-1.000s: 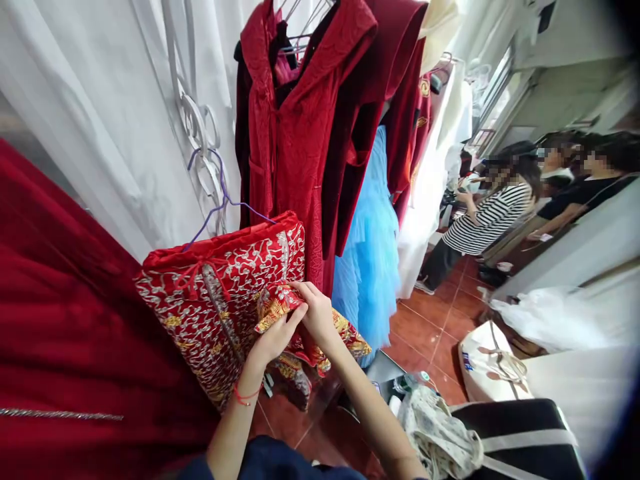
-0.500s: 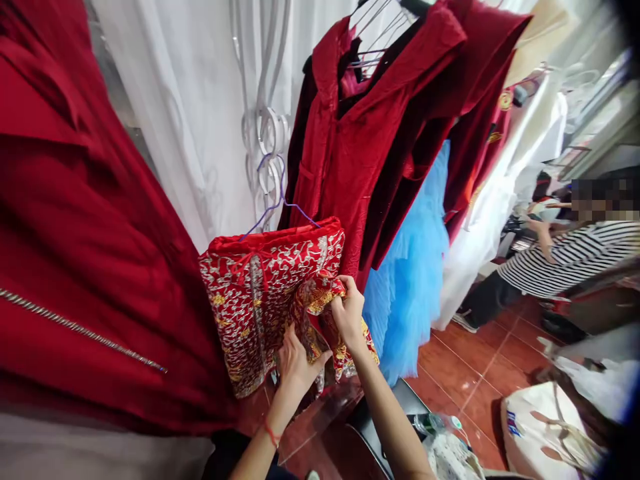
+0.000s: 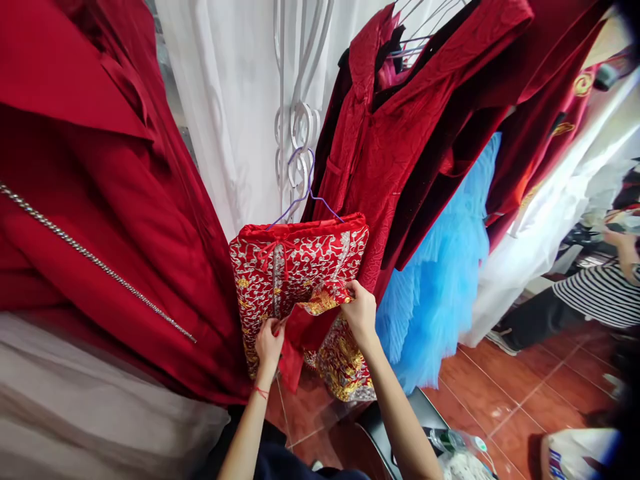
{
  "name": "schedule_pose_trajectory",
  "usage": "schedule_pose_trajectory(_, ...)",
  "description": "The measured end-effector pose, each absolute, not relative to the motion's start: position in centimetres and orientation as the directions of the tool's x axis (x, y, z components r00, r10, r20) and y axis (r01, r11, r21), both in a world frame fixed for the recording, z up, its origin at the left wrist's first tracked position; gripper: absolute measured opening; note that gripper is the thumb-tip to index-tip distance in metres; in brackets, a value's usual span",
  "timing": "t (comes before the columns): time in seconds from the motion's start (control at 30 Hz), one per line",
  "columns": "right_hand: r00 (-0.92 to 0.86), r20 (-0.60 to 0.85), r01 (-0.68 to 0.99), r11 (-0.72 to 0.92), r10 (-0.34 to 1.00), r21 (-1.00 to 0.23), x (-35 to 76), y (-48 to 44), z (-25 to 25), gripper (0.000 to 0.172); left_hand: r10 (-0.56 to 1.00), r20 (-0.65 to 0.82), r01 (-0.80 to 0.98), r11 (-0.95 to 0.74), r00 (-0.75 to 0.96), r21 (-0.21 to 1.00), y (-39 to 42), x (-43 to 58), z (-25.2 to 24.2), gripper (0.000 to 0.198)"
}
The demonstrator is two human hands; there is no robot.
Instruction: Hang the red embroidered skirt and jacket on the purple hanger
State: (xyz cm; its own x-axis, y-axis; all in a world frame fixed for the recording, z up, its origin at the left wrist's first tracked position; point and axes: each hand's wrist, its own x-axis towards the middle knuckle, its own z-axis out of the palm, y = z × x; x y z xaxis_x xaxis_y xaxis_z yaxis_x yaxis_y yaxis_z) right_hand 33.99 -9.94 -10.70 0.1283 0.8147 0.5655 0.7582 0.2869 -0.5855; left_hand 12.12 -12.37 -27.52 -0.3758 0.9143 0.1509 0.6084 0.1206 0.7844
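Observation:
A red jacket with silver and gold embroidery (image 3: pixel 295 260) hangs folded on a purple wire hanger (image 3: pixel 307 197), low on a white scrollwork rack (image 3: pixel 295 127). My left hand (image 3: pixel 269 340) pinches the jacket's lower left edge, fingers closed on the cloth. My right hand (image 3: pixel 361 312) grips a gold-patterned flap (image 3: pixel 323 301) of the same garment and holds it up at the right. Below my right hand more gold-embroidered cloth (image 3: pixel 343 363) hangs down. A red string sits around my left wrist.
A large red garment with a rhinestone strip (image 3: pixel 100 220) fills the left. Dark red velvet robes (image 3: pixel 400 133), a blue tulle dress (image 3: pixel 440 267) and white gowns (image 3: pixel 545 220) hang to the right. A person in a striped top (image 3: pixel 600 293) stands far right on the red tiled floor (image 3: pixel 500 400).
The view has swung left and closer to the rack. My left hand moved from under the flap to the jacket's lower left edge. My right hand kept its hold on the gold flap.

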Motion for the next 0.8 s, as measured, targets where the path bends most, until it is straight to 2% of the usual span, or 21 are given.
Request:
schedule_pose_trajectory(0.2, 0.188, 0.603, 0.796, 0.240, 0.775, -0.556, 35.4, -9.7, -10.7, 0.013, 0.783, 0.340, 0.767, 0.256, -0.522, 0.589, -12.2, 7.9, -24.6, 0.021)
schedule_pose_trajectory(0.37, 0.198, 0.692, 0.850, 0.230, 0.694, -0.474, 36.6, -9.7, -10.9, 0.019, 0.670, 0.512, 0.802, 0.217, -0.537, 0.557, -13.8, 6.6, -25.1, 0.022)
schedule_pose_trajectory(0.43, 0.241, 0.670, 0.812, 0.233, 0.702, -0.535, 37.3, -9.7, -11.3, 0.017, 0.689, 0.533, 0.827, 0.178, -0.491, 0.533, -14.8, 5.6, -25.3, 0.018)
schedule_pose_trajectory(0.53, 0.305, 0.541, 0.612, 0.274, 0.783, -0.742, 38.5, -9.4, -11.8, 0.008, 0.828, 0.482, 0.883, 0.032, -0.286, 0.469, -15.7, 3.6, -23.7, 0.032)
schedule_pose_trajectory(0.63, 0.253, 0.368, 0.356, 0.268, 0.895, -0.895, 40.0, -8.8, -12.0, 0.016, 0.935, 0.356, 0.891, -0.165, 0.004, 0.424, -15.7, 1.7, -19.1, 0.046)
schedule_pose_trajectory(0.73, 0.142, 0.304, 0.232, 0.267, 0.942, -0.935, 41.3, -8.2, -11.8, 0.026, 0.964, 0.246, 0.873, -0.203, 0.099, 0.444, -15.2, 0.5, -13.1, 0.057)
schedule_pose_trajectory(0.8, 0.099, 0.349, 0.322, 0.302, 0.932, -0.897, 41.8, -7.8, -11.5, 0.028, 0.968, 0.183, 0.859, -0.237, 0.171, 0.454, -14.5, -0.1, -9.9, 0.052)
